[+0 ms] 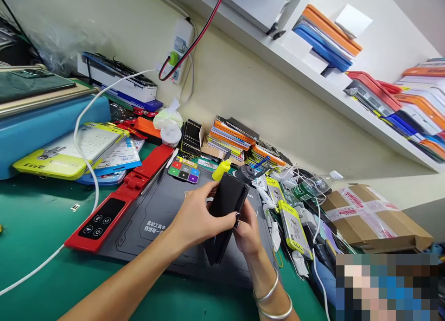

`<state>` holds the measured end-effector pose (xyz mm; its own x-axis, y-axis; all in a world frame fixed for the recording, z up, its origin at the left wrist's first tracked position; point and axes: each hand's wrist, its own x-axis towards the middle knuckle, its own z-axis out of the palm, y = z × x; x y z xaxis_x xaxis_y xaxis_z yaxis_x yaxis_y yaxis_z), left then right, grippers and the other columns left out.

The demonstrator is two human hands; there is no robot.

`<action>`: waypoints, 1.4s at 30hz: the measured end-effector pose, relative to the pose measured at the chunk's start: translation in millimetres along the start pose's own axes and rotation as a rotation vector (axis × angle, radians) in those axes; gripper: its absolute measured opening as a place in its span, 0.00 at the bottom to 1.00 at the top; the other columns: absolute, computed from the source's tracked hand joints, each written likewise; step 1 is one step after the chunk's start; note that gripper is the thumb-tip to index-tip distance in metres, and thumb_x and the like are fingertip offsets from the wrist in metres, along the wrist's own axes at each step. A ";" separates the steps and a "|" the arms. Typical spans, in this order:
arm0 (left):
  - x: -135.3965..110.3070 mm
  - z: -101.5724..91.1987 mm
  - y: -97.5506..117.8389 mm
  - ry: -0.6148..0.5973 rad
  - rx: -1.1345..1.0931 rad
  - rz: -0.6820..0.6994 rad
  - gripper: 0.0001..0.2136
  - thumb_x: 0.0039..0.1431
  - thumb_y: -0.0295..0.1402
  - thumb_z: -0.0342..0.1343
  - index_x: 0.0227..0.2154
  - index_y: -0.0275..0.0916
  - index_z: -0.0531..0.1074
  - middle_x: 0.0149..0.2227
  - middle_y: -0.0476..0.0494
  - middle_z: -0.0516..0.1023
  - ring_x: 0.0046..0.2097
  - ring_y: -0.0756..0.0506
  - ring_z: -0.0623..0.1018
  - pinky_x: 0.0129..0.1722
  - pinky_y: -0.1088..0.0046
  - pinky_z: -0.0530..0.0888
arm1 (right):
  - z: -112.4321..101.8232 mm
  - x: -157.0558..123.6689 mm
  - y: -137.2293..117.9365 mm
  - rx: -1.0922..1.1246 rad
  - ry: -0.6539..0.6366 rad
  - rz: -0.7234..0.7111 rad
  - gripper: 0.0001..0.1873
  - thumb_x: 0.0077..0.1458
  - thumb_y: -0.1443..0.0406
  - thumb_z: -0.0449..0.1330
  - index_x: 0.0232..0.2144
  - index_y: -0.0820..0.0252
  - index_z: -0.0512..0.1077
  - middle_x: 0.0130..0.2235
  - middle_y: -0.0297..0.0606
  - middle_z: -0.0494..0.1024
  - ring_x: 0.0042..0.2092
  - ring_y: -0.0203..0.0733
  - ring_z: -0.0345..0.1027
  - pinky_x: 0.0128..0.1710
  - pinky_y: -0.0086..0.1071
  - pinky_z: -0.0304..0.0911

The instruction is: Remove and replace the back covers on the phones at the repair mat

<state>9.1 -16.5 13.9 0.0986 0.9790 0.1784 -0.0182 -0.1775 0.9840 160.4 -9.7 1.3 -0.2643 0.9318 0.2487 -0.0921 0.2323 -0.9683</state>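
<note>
A black smartphone (225,200) is held tilted, nearly on end, above the dark grey work mat (139,240). My left hand (200,212) grips it from the left, thumb laid across its dark face and fingers on its upper edge. On the opposite side, my right hand (248,228) is closed around the phone's edge, with the thumb near the left thumb; its other fingers are partly hidden behind the phone. Just beyond the phone stand a yellow bottle (221,170) and a round dark holder (245,173).
A red lamp-like device (100,226) lies along the mat's left side, with a white cable (78,126) looping past. Yellow packets (295,228) and loose cables crowd the right, before a taped cardboard box (375,216). Stacked boxes (229,138) line the wall below a shelf (347,103).
</note>
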 end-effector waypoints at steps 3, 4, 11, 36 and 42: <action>-0.7 0.3 -0.6 0.014 0.020 0.013 0.26 0.41 0.36 0.63 0.48 0.45 0.70 0.43 0.46 0.78 0.45 0.41 0.77 0.44 0.64 0.77 | -1.6 -0.8 1.1 -0.007 0.010 0.010 0.28 0.41 0.55 0.66 0.46 0.54 0.70 0.45 0.41 0.76 0.45 0.51 0.70 0.44 0.40 0.69; -1.1 0.3 -0.5 0.017 0.025 0.018 0.25 0.41 0.36 0.63 0.47 0.45 0.70 0.43 0.47 0.78 0.45 0.41 0.77 0.43 0.64 0.77 | -2.1 -1.1 1.6 -0.010 0.018 0.017 0.28 0.41 0.55 0.66 0.46 0.54 0.70 0.45 0.41 0.76 0.45 0.51 0.71 0.43 0.40 0.69; -1.4 0.1 0.7 0.031 0.038 0.040 0.24 0.41 0.36 0.63 0.46 0.44 0.71 0.43 0.46 0.79 0.44 0.42 0.77 0.41 0.66 0.78 | -3.4 -1.7 2.8 -0.009 0.033 0.037 0.28 0.41 0.56 0.65 0.47 0.54 0.70 0.46 0.40 0.76 0.42 0.49 0.72 0.42 0.40 0.69; 15.2 -29.2 -9.7 0.236 -0.249 -0.095 0.31 0.41 0.41 0.66 0.49 0.38 0.67 0.53 0.37 0.73 0.51 0.39 0.75 0.48 0.64 0.75 | -53.9 39.2 -15.9 -0.917 0.151 0.041 0.05 0.49 0.66 0.58 0.32 0.59 0.70 0.36 0.38 0.73 0.31 0.37 0.65 0.34 0.33 0.63; 17.9 -32.9 -11.6 0.241 -0.402 -0.176 0.29 0.41 0.42 0.66 0.47 0.36 0.70 0.50 0.37 0.75 0.50 0.37 0.76 0.44 0.64 0.77 | -45.5 64.9 -7.5 -1.160 -0.090 0.175 0.08 0.43 0.73 0.63 0.30 0.62 0.72 0.33 0.37 0.71 0.36 0.41 0.65 0.37 0.33 0.58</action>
<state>-21.6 6.5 5.7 -0.0975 0.9943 -0.0420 -0.4088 -0.0016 0.9126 187.7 61.7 23.6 -0.2576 0.9640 0.0662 0.8690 0.2611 -0.4203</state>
